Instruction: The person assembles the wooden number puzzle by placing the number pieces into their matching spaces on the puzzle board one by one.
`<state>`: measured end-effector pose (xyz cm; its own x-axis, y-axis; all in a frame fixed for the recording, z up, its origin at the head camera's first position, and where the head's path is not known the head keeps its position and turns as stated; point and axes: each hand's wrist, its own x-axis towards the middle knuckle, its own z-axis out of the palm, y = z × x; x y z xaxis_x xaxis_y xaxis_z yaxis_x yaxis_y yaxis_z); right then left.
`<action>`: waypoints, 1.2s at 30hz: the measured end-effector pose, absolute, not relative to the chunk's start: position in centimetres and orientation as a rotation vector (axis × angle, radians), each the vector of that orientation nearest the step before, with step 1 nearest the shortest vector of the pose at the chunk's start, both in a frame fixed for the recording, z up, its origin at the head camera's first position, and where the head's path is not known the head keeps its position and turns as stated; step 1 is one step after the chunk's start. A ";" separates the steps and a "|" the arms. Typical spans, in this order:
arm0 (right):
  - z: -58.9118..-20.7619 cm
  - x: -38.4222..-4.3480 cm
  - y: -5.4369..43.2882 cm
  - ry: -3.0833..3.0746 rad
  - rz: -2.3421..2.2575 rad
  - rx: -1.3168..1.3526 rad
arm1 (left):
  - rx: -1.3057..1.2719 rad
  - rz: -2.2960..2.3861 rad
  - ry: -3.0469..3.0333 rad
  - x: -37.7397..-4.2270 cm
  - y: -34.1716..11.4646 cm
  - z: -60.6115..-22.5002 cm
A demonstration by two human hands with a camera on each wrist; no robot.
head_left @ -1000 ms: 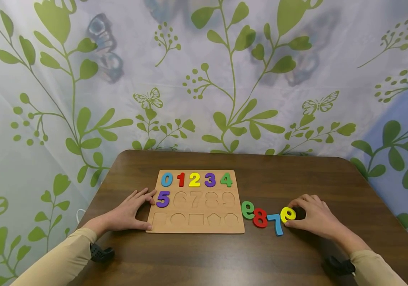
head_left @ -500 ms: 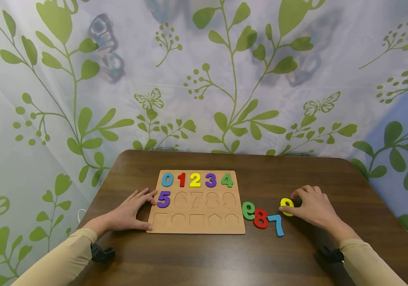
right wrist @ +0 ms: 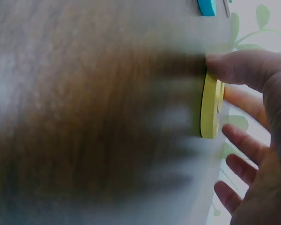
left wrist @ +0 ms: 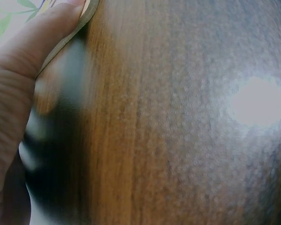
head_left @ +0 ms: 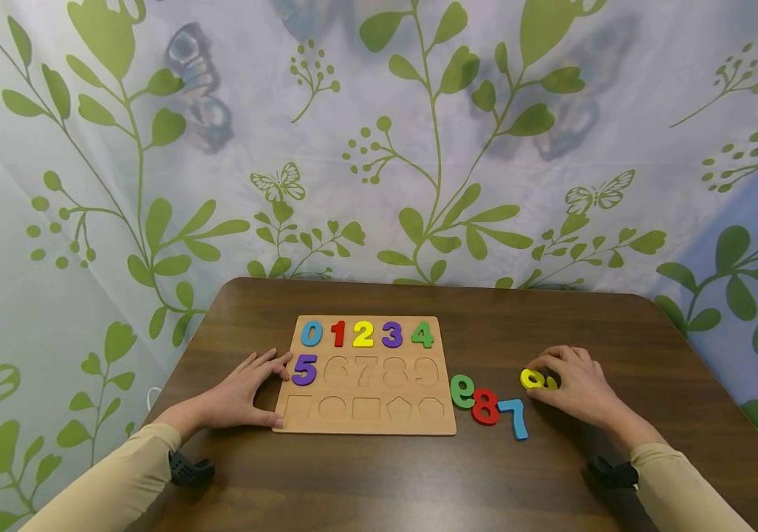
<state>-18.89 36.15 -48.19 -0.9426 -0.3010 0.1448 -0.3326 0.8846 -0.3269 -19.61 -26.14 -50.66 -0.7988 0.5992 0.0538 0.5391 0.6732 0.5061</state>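
Observation:
In the head view my left hand (head_left: 241, 391) rests along the left edge of a wooden number puzzle board (head_left: 366, 421). Its fingers are spread, with the thumb at the lower left corner. A blue 0 (head_left: 312, 333), red 1 (head_left: 337, 333), yellow 2 (head_left: 363, 334), purple 3 (head_left: 392, 335), green 4 (head_left: 422, 335) and purple 5 (head_left: 304, 369) sit in the board. To its right my right hand (head_left: 575, 384) pinches a yellow number piece (right wrist: 209, 108), shaped like a 6 or 9, between thumb and index finger. Part of the piece is hidden by the fingers.
Between the board and the right hand lie a green number piece (head_left: 462, 391) shaped like a 6 or 9, a red 8 (head_left: 485, 406) and a blue 7 (head_left: 515, 418). The brown table (head_left: 366, 480) ends at a leaf-patterned cloth (head_left: 326, 133).
My right hand has lifted the yellow piece away from the blue 7, up in the view, and the piece has turned between its fingers. My left hand stays at the board.

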 end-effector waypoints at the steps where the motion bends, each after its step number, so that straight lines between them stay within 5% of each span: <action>1: -48.2 -18.9 36.2 -2.965 0.553 0.508 | 0.947 0.783 2.766 -19.6 -26.1 -50.7; 7: -48.1 -18.7 36.5 -2.966 0.595 0.507 | 0.931 0.789 2.758 -19.5 -26.2 -50.7; 17: -48.4 -18.4 36.8 -2.969 0.404 0.116 | 0.924 0.790 2.756 -19.5 -26.1 -50.6; 36: -48.7 -19.5 36.1 -2.842 0.350 0.403 | 0.901 0.782 2.751 -19.3 -26.0 -50.4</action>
<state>-19.55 36.05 -48.70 -0.9307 -0.2395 0.2763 -0.2993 0.9331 -0.1995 -19.34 -25.96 -50.37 -0.8101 0.5858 0.0256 0.5117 0.6849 0.5188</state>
